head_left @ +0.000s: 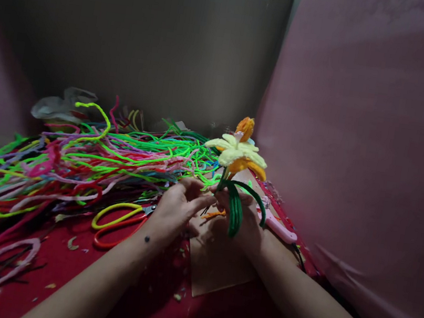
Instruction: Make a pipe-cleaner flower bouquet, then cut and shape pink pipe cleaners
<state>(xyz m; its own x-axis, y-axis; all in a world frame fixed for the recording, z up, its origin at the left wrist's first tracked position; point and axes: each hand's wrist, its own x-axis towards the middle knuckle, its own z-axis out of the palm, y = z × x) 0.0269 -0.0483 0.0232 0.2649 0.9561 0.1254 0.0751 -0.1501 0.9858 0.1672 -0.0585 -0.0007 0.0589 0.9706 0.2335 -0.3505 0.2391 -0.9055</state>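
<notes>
A pipe-cleaner flower (232, 156) with pale yellow petals, an orange tip and orange petals below stands upright between my hands. Dark green pipe-cleaner leaves (234, 215) bend down from its stem over my right hand (246, 220). That hand is closed around the lower stem, its fingers partly hidden behind the leaves. From the left, my left hand (177, 204) comes in with thumb and fingertips pinched at the stem. Beneath the hands lies a piece of brown cardboard (211, 270). An orange piece (214, 214) shows just below the fingers.
A large heap of coloured pipe cleaners (117, 155) spreads across the left and back. Scissors (118, 225) with yellow and red handles lie beside my left wrist. Behind my right wrist is a pink glue gun (279, 227). Scraps dot the red cloth (86, 278). Walls rise behind and right.
</notes>
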